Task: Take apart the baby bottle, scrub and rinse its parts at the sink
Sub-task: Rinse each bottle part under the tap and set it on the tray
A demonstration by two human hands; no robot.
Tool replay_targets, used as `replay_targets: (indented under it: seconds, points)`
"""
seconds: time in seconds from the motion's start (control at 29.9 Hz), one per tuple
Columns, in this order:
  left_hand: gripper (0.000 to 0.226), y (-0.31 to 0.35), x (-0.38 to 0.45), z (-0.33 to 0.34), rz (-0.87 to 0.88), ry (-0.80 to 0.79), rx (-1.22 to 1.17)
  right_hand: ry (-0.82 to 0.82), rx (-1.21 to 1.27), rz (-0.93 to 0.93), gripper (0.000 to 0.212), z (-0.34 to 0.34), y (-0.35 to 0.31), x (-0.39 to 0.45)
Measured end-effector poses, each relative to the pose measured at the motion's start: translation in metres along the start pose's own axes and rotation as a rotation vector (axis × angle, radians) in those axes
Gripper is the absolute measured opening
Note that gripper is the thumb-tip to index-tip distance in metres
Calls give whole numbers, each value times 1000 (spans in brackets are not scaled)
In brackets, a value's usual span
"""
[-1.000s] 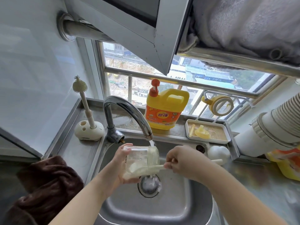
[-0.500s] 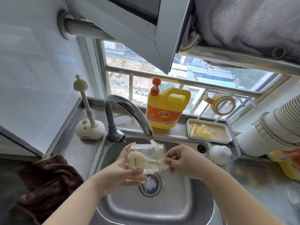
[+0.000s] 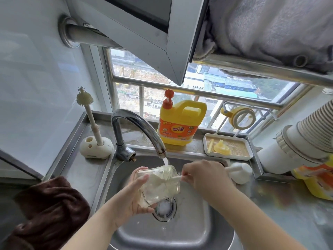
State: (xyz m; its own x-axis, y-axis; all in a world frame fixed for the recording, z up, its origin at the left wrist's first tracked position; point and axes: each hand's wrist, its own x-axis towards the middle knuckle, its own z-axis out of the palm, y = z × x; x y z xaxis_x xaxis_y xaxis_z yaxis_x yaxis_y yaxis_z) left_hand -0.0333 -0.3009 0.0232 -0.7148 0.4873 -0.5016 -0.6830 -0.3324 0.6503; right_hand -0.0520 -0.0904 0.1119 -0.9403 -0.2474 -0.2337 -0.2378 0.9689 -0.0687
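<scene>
My left hand (image 3: 134,194) wraps its grip round the clear baby bottle (image 3: 158,184), holding it on its side over the sink (image 3: 198,231), mouth turned toward the right and just under the tap (image 3: 142,129). Water (image 3: 166,161) runs from the spout onto the threaded neck. My right hand (image 3: 203,175) pinches the pale handle of a bottle brush (image 3: 177,177), whose head sits inside the glass. The drain (image 3: 164,207) lies directly below the bottle. On the steel bench (image 3: 81,170) to the left, a second brush (image 3: 86,112) stands upright in a rounded white holder (image 3: 95,147), and a brown towel (image 3: 48,210) lies bunched at the near left. Behind the sink stands a yellow detergent jug (image 3: 180,123) with a red pump. To its right, a white tray (image 3: 228,147) holds a yellow bottle part (image 3: 222,148) and a pale straw-like piece (image 3: 210,145); a yellow ring (image 3: 239,117) hangs on a rack above it. A white rounded object (image 3: 241,173) rests at the sink's right edge.
</scene>
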Motion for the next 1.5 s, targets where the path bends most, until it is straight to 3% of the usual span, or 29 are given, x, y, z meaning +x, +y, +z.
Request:
replay_targets:
  seconds: [0.13,0.27,0.4,0.5,0.6,0.7,0.8,0.9,1.04,1.17,1.5]
  points:
    - [44,3,0,-7,17,57,12,-24,74,97,22,-3,15,2]
    - [37,0,6,-3,58,68,34,-82,109,35,23,13,-6,4]
    - [51,-2,5,-10,73,109,95,-45,138,92,21,14,2,5]
    - [59,-4,9,-5,85,125,124,3,150,29,20,20,-11,4]
    - [54,-1,8,-10,72,114,60,-148,236,32,21,18,-2,0]
    - [57,-4,10,-10,51,95,47,-112,313,103,19,17,9,5]
    - [45,-4,14,-3,56,69,25,-149,443,67,16,23,-4,6]
    - [33,-3,11,-8,32,82,31,-251,361,86,21,16,7,4]
    - [37,-4,12,-3,4,99,68,-42,278,39,19,9,3,4]
    - [33,1,10,-9,-1,108,66,-82,169,58,19,11,9,-3]
    - [96,-8,9,-23,76,282,261,-76,322,330,14,46,26,-24]
